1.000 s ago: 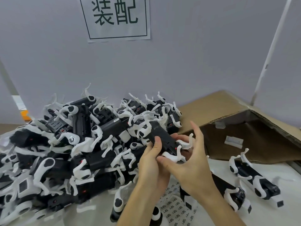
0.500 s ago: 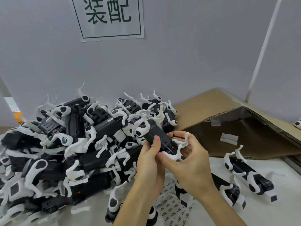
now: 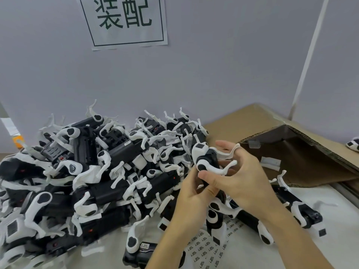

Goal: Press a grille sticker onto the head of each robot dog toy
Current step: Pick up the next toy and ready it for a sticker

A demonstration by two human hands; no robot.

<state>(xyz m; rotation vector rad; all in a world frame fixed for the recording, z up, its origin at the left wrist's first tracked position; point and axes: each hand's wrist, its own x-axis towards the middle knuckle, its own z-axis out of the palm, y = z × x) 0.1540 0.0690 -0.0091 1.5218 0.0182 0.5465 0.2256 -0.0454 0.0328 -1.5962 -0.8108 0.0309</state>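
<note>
While both hands meet just right of centre, they hold one toy (image 3: 206, 162) up off the desk (image 3: 334, 247): the right hand (image 3: 240, 183) has its thumb and curled fingers (image 3: 226, 144) round the black body and white legs, and the left hand (image 3: 191, 195) grips it from below, its fingertips hidden behind the toy. The toy's white head with a dark square points to 11 o'clock. At 9 o'clock a big pile (image 3: 87, 171) of black-and-white toys covers the white desk. A sticker sheet (image 3: 202, 247) lies at 6 o'clock under the forearms, and more toys (image 3: 299, 206) lie at 4 o'clock. An open carton (image 3: 291, 152) rests on its side at 3 o'clock. A pale wall rises behind, with a paper sign (image 3: 124, 20) at 12 o'clock.
</note>
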